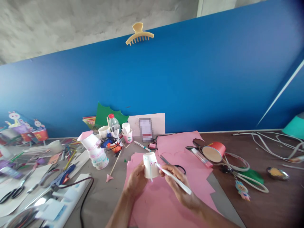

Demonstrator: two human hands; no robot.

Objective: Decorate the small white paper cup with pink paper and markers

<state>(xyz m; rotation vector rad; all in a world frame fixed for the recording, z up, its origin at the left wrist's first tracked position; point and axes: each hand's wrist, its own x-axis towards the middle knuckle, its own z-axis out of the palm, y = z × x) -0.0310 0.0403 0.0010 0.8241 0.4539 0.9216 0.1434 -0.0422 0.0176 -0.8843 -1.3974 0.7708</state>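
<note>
My left hand (136, 178) is wrapped round the side of a white paper cup (148, 171), which is upside down over pink paper. A few small coloured strokes show on the cup's wall. Between the fingers of my right hand (179, 186) is a white marker pen (177, 180), its pink tip touching or very close to the cup. Under both hands lie sheets of pink paper (154, 207). Scissors (165, 159) rest on the sheets just behind my right hand, partly hidden by it.
To the left stands a stack of decorated paper cups (98, 156). Behind it are a plastic bottle (114, 123) and a green paper piece (104, 114). A red paper cup (215, 151) lies at right, near a keychain (241, 189) and white cables (273, 148). Tools crowd the far left.
</note>
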